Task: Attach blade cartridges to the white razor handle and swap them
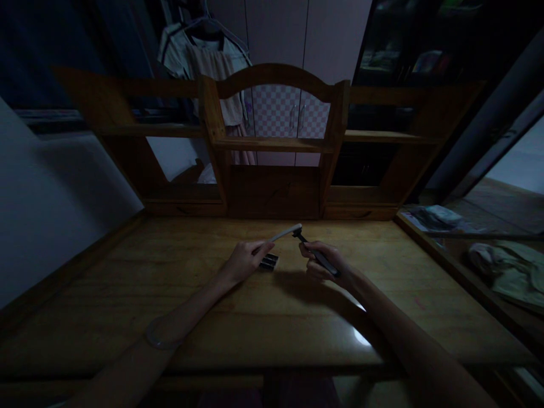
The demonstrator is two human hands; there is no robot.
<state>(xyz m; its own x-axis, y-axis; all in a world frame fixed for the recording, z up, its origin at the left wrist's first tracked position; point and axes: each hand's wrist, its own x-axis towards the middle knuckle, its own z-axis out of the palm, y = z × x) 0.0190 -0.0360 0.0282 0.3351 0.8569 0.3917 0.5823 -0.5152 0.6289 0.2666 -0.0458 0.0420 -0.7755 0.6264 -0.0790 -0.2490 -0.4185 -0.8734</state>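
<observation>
Pinching one pale stick (pixel 284 233): left hand (pixel 245 260). Right hand (pixel 334 258) wraps one dark razor (pixel 325 262), its head at the stick's far tip. One black case (pixel 269 262) beside left hand.

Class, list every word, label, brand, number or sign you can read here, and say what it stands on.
No text can be read.
Razor, pale stick: no legible marking.
Black case: too small and dark to tell.
Bright item, upper right: too blurred to read.
</observation>
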